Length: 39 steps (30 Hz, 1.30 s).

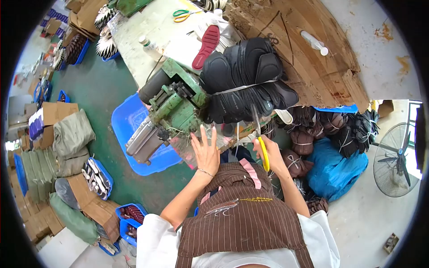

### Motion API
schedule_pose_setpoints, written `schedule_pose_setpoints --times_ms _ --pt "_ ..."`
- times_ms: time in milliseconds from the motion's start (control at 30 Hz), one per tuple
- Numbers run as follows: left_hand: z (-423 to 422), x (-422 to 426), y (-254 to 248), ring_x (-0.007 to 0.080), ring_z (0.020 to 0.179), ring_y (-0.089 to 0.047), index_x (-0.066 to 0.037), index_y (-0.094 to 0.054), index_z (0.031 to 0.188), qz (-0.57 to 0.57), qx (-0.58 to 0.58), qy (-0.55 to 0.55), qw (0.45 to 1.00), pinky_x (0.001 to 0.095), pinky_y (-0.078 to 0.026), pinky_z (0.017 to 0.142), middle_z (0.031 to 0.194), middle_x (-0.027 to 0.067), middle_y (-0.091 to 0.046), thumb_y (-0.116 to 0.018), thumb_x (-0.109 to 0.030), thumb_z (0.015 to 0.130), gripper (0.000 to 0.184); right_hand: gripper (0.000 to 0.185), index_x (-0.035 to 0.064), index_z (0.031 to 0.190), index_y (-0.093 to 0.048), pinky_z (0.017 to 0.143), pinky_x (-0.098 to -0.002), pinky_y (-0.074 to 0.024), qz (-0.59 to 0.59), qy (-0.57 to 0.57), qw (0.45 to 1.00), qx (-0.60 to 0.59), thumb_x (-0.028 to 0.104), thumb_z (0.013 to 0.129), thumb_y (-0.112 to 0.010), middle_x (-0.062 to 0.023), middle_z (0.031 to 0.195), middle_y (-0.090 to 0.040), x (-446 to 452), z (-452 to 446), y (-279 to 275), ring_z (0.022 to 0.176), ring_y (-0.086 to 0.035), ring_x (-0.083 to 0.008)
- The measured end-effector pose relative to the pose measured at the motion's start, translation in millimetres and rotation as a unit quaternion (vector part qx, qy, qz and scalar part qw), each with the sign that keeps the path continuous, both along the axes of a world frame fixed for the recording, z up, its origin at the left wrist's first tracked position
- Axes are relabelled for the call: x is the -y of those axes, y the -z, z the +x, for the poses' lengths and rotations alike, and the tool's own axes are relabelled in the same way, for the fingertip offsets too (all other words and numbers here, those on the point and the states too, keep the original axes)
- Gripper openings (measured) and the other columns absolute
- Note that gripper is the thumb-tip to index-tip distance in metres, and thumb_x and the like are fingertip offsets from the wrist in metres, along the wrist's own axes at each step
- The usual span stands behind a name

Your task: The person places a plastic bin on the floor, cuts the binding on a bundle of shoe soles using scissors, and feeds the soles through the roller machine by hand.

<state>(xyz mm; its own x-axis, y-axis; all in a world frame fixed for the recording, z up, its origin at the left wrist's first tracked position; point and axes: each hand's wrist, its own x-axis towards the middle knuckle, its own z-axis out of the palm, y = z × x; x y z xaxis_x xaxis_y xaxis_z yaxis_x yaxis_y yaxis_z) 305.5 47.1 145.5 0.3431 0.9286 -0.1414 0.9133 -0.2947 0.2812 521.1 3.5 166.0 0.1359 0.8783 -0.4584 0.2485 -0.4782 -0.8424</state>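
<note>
My right hand (273, 157) grips a pair of scissors (264, 154) by the yellow handles. The metal blades point up toward a large bundle of black shoe insoles (243, 67), tied round with a pale strap (243, 87). Whether the blades touch the bundle, I cannot tell. My left hand (206, 151) is open, fingers spread at the table's near edge, just below a green machine (183, 107) with metal rollers. Nothing shows in that hand. Behind the machine, a dark red sole (207, 47) lies on white sheets.
A blue tub (123, 120) stands under the machine. Green-and-orange scissors (184, 16) and a bottle (149, 47) lie farther back on the table. Cardboard (308, 53) covers its right side. Tied bundles (301, 143), a blue bag (337, 167) and a fan (397, 160) are at right.
</note>
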Motion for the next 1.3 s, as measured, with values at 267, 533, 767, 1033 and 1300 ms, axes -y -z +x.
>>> schedule_pose_setpoints --times_ms 267,533,767,1033,1300 --pt "65 -91 -17 0.0266 0.096 -0.053 -0.004 -0.059 0.096 0.161 0.282 0.048 0.945 0.0386 -0.039 0.085 0.100 0.0116 -0.058 -0.062 -0.010 0.075 0.022 0.058 -0.0053 0.084 -0.056 0.059 -0.0402 -0.0439 -0.051 -0.049 0.991 0.114 0.052 0.085 -0.050 -0.0224 0.064 -0.056 -33 5 -8 0.060 -0.057 -0.0342" --pt "97 -143 24 0.0328 0.087 -0.048 0.000 -0.055 0.086 0.107 0.330 0.037 0.937 0.0380 -0.042 0.076 0.088 0.0140 -0.049 -0.068 -0.001 0.066 0.023 0.062 -0.0042 0.075 -0.056 0.053 -0.0352 -0.0442 -0.053 -0.041 0.993 0.095 0.057 0.085 -0.048 -0.0131 0.054 -0.052 -47 17 6 0.053 -0.057 -0.0224" --pt "91 -165 28 0.0313 0.083 -0.048 -0.001 -0.055 0.075 0.046 0.311 0.083 0.945 0.0367 -0.042 0.074 0.082 0.0131 -0.047 -0.074 -0.004 0.061 0.024 0.064 -0.0002 0.073 -0.057 0.046 -0.0259 -0.0429 -0.116 -0.040 0.991 0.052 0.063 0.082 -0.048 -0.0026 0.050 -0.048 -60 22 0 0.048 -0.054 -0.0127" --pt "87 -180 33 0.0304 0.082 -0.048 -0.002 -0.055 0.071 -0.018 0.313 0.110 0.943 0.0363 -0.042 0.074 0.081 0.0122 -0.047 -0.077 -0.006 0.058 0.026 0.058 -0.0008 0.081 -0.061 0.044 -0.0241 -0.0426 -0.136 -0.073 0.987 0.039 0.055 0.086 -0.048 -0.0033 0.059 -0.052 -73 29 2 0.049 -0.051 -0.0096" --pt "85 -179 36 0.0273 0.078 -0.047 -0.001 -0.055 0.072 0.016 0.330 0.117 0.937 0.0346 -0.041 0.069 0.078 0.0105 -0.045 -0.076 -0.007 0.061 0.025 0.061 -0.0008 0.070 -0.059 0.040 -0.0248 -0.0411 -0.113 -0.032 0.993 0.029 0.058 0.082 -0.053 -0.0024 0.052 -0.050 -91 23 1 0.044 -0.051 -0.0105"
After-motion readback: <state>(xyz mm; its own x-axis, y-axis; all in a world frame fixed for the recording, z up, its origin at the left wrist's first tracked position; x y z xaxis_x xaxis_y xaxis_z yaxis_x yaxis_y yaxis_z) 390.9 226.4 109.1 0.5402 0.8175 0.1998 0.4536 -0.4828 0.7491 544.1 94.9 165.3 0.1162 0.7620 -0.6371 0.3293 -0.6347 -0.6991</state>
